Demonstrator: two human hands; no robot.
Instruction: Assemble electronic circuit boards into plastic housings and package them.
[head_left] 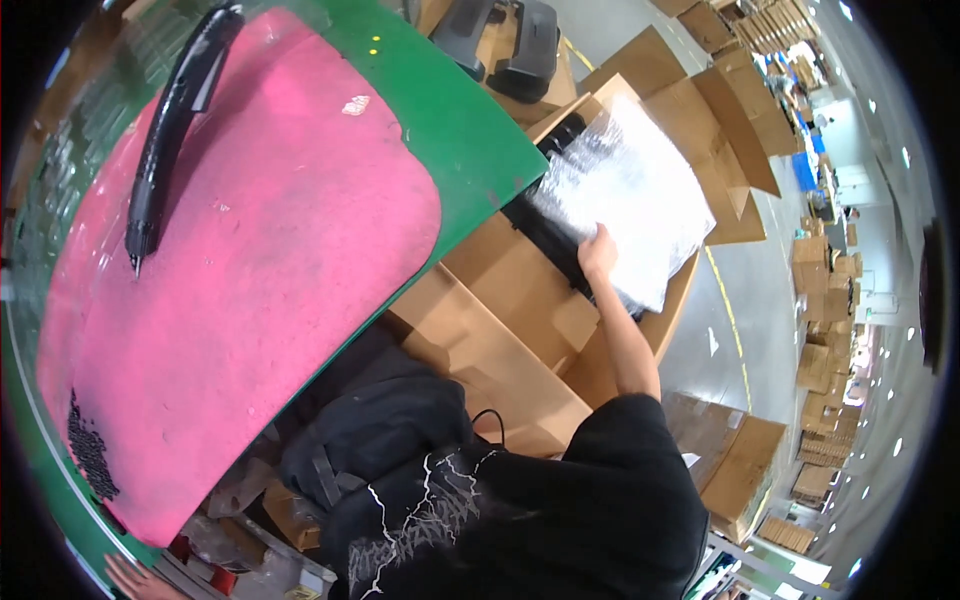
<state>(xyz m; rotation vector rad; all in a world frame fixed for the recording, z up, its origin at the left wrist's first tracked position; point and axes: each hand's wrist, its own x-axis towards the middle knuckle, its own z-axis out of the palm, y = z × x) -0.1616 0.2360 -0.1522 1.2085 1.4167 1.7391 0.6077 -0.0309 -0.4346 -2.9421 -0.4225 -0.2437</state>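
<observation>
My right hand (597, 255), thumb uppermost, is closed on the near edge of a clear, shiny bubble-wrap sheet (640, 190). The sheet lies over an open cardboard box (520, 290) right of the workbench. Black parts (555, 240) show in the box beside and under the sheet; their kind is hidden. At the lower left, my left hand (140, 580) has its fingers spread next to the bench's edge and holds nothing.
A pink mat (270, 220) covers much of the green bench (470, 130). Over it is a black electric screwdriver (165, 150); small black screws (90, 450) lie piled at the left. Black moulded parts (525, 50) sit beyond. Open cartons (700, 120) stand to the right, a closed one (745, 465) nearer.
</observation>
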